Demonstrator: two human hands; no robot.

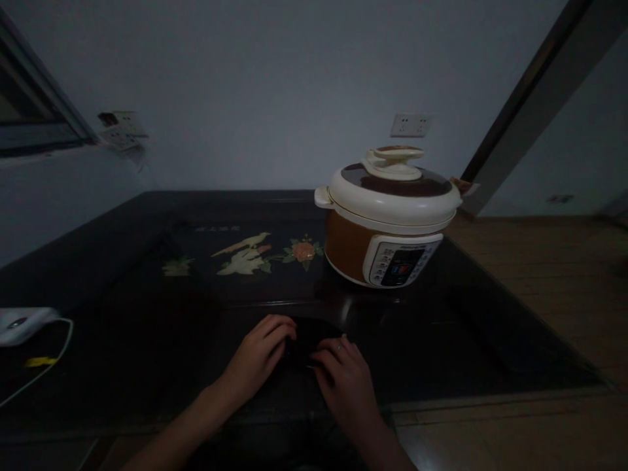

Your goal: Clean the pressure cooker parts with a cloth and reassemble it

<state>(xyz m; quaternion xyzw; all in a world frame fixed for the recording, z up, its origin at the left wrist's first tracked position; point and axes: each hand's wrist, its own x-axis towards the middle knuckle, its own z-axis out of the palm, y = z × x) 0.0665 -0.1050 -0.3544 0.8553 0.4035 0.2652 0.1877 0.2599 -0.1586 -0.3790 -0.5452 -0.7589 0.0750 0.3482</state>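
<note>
Low over the near part of the dark table (147, 366), my left hand (262, 350) curls its fingers against the left side of a black object (311, 332). On the right side of the same object, my right hand (343, 366) has its fingers bent and pressed together; a ring shows on one of them. The black object blends into the tabletop, so its kind and full outline cannot be made out. Just beyond my hands stands an electric pressure cooker (348, 245), brown and cream, with its lid (397, 199) on and its control panel facing me.
A white device (24, 325) with a pale cable (63, 340) lies at the left edge, near a small yellow item (42, 361). Bird and flower inlays (245, 258) decorate the tabletop. Wall sockets (411, 125) are behind the cooker. Wooden floor (515, 255) shows to the right.
</note>
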